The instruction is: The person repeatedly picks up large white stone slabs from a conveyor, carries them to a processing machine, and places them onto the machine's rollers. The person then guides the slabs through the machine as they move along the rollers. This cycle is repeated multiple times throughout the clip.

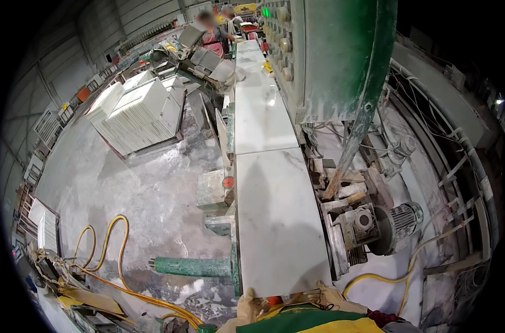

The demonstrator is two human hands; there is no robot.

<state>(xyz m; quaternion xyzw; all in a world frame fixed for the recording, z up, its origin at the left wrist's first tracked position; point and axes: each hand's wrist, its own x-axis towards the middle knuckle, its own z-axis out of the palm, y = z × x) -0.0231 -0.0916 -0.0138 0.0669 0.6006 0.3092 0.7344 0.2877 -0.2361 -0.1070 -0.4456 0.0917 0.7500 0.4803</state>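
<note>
A white marble slab (280,222) with faint grey veins lies flat on a conveyor line in front of me. My left hand (249,304), in a pale glove, is closed on the slab's near left corner, thumb on top. At the near right corner my right hand (327,295), also in a pale glove, grips the edge in the same way. The fingers under the slab are hidden. Another marble slab (263,119) lies just beyond, separated by a thin seam, and more follow toward the far end.
Left of the line are a red button (228,182), a green roller (191,266) and yellow hoses (122,244) on the floor. Stacked slabs (141,119) stand farther off. A motor (399,222) and a green control cabinet (341,61) flank the right side. A person (212,41) works at the far end.
</note>
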